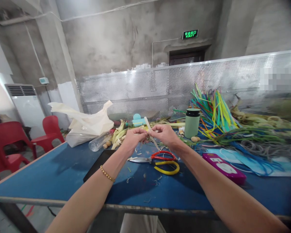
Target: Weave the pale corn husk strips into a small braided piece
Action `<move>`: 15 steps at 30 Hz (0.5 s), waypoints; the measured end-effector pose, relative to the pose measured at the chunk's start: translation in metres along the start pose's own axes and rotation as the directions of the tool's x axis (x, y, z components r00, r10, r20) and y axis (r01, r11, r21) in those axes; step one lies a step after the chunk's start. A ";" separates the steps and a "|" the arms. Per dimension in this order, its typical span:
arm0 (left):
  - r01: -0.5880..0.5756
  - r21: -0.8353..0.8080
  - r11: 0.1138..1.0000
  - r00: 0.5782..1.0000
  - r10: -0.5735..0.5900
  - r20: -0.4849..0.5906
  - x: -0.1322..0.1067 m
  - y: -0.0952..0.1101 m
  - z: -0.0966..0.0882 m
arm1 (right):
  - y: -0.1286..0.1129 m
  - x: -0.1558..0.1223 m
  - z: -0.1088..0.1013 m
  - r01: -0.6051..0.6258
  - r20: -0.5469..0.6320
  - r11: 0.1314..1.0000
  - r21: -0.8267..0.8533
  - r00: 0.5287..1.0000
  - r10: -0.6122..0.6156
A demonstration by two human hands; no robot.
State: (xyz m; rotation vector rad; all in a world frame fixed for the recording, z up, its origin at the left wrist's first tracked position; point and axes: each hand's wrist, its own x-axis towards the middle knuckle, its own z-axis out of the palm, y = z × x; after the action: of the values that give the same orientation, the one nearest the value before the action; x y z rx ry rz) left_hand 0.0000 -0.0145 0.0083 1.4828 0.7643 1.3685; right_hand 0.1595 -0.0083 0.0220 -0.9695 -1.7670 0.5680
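Above the middle of the table, my left hand [135, 138] and my right hand [167, 135] meet around a thin pale strip that looks like corn husk [147, 123]. Fingertips of both hands are pinched on it; one end sticks up between them and another part hangs below. Just under my hands lies a pair of scissors [149, 160] with one red and one yellow handle, blades pointing left. Small fibre scraps are scattered around the scissors. Behind my left hand are pale green husks [120, 134].
A black tablet-like slab [98, 166], clear bottle [97, 144] and whitish bag [89, 126] are left on the blue table [50, 174]. To the right stand a green canister [192, 126], colourful pipe cleaners [218, 113], a purple box [223, 168] and blue masks [278, 165].
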 end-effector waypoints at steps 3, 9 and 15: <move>0.000 -0.013 1.000 1.000 0.000 0.000 0.000 0.000 0.000 | -0.005 -0.001 -0.001 -0.020 -0.008 1.000 0.007 1.000 0.020; -0.045 -0.007 0.999 0.997 0.045 0.055 0.001 -0.005 -0.002 | -0.009 -0.004 0.000 -0.054 -0.020 0.997 0.050 0.998 0.055; -0.053 -0.043 0.998 0.994 0.057 0.094 0.000 -0.003 -0.003 | -0.011 -0.005 -0.003 -0.061 -0.004 0.992 0.115 0.998 0.062</move>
State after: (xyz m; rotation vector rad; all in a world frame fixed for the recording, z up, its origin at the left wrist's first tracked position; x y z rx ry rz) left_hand -0.0028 -0.0126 0.0058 1.5357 0.6361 1.3367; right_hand 0.1593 -0.0186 0.0293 -0.9477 -1.6832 0.6964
